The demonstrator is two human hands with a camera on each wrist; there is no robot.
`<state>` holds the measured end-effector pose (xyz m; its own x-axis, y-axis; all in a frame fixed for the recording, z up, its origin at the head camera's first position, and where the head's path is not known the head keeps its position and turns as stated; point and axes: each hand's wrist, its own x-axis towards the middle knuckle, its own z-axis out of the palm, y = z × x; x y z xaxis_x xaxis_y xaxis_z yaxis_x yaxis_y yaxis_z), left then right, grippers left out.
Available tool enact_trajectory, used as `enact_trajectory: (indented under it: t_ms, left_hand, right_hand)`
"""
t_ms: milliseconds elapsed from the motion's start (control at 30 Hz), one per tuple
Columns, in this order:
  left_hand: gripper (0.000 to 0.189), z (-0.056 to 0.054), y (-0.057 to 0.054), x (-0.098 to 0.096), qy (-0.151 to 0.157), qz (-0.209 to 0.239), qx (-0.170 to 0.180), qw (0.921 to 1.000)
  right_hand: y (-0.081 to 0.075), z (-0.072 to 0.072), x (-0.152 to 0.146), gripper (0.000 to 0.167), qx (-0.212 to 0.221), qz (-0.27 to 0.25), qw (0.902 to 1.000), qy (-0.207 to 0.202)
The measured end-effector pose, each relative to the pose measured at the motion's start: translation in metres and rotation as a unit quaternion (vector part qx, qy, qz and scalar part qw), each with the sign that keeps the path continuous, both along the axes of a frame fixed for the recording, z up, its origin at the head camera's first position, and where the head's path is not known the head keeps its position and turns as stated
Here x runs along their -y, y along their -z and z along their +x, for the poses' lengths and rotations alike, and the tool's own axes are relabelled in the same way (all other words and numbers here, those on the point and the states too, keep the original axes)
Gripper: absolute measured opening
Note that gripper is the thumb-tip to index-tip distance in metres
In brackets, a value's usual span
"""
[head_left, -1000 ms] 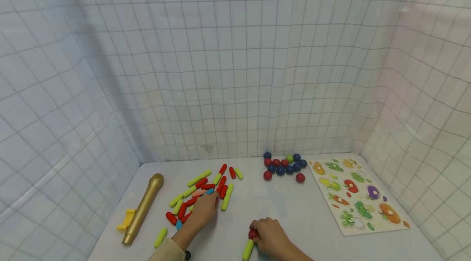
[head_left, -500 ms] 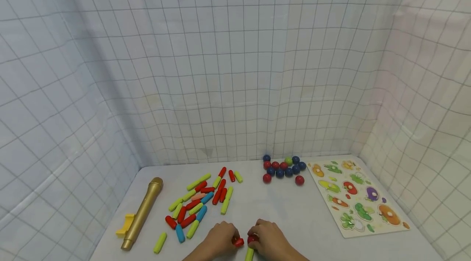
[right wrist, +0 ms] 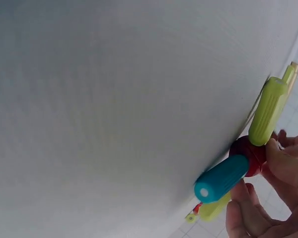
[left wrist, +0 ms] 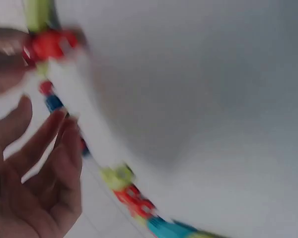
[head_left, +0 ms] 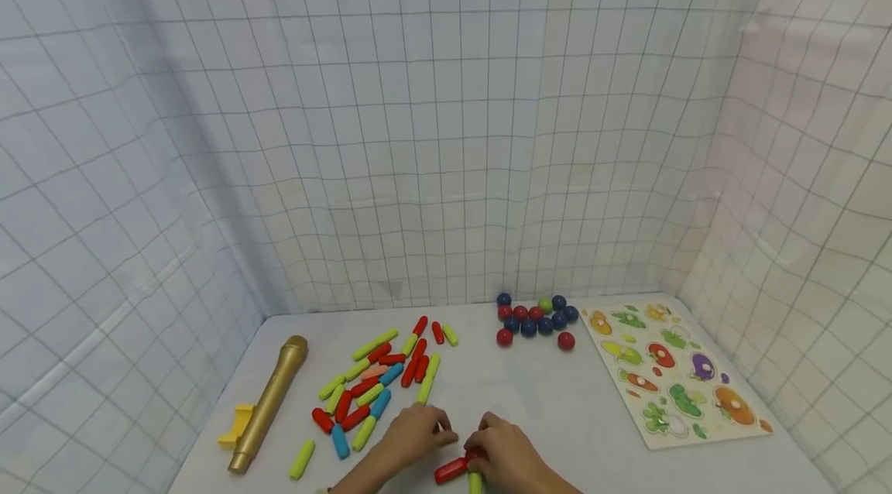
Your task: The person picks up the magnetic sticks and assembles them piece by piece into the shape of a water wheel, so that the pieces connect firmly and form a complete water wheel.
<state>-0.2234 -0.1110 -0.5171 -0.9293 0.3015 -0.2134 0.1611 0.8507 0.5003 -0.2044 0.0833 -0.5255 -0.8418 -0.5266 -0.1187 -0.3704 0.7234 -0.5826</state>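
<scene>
At the front of the table my right hand [head_left: 509,454] grips a red ball [right wrist: 247,153] between thumb and fingers. A blue stick [right wrist: 221,179] and a yellow-green stick [right wrist: 268,111] stick out of that ball, as the right wrist view shows. A red stick [head_left: 451,471] lies against the ball's left side in the head view. Just left and above it, my left hand [head_left: 411,436] hovers with loosely bent fingers and nothing between them. In the left wrist view, a gap separates the left fingertips [left wrist: 64,119] from the red stick, which is blurred there.
A pile of red, yellow-green and blue sticks [head_left: 356,416] spreads over the left side. Beyond it lie a gold microphone-like tube [head_left: 272,401] and a yellow piece [head_left: 238,426]. Several balls [head_left: 529,327] cluster at the back, beside a vegetable puzzle board [head_left: 641,434]. Gridded cloth walls [head_left: 446,169] surround the table.
My left hand took a red stick from the pile and brought it to the ball in my right hand. It has since let go and drawn slightly back; my right hand stays put.
</scene>
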Motion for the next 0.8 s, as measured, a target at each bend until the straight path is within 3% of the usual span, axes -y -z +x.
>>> enact_trajectory:
  t_ms: [100, 200, 333, 400, 600, 700, 800]
  left_hand:
    - [0.022, -0.02, 0.006, 0.012, -0.072, -0.024, -0.096, 0.9925]
    - [0.032, -0.036, 0.016, 0.017, -0.117, -0.043, -0.149, 0.9811]
    - [0.046, -0.044, 0.021, 0.011, -0.108, -0.08, -0.167, 0.9769]
    - [0.046, -0.044, 0.022, 0.007, -0.099, -0.124, -0.173, 0.972]
    - [0.039, -0.038, 0.022, 0.002, -0.085, -0.252, -0.212, 0.9404]
    - [0.04, -0.035, 0.02, 0.005, -0.085, -0.259, -0.196, 0.9419]
    - [0.03, -0.028, 0.013, 0.006, -0.081, -0.235, -0.157, 0.9559]
  right_hand:
    - [-0.001, 0.002, -0.001, 0.018, -0.038, 0.028, 0.9989, -0.006]
    - [-0.001, 0.003, -0.004, 0.024, -0.1, 0.071, 0.9924, -0.002]
    - [0.0, 0.003, -0.008, 0.024, -0.142, 0.104, 0.9843, 0.013]
    - [0.0, 0.002, -0.01, 0.019, -0.145, 0.102, 0.9841, 0.014]
    - [-0.002, 0.001, -0.008, 0.013, -0.143, 0.107, 0.9837, 0.019]
    - [-0.002, 0.001, -0.006, 0.013, -0.131, 0.111, 0.9848, 0.026]
    - [-0.002, 0.0, -0.004, 0.013, -0.117, 0.114, 0.9861, 0.028]
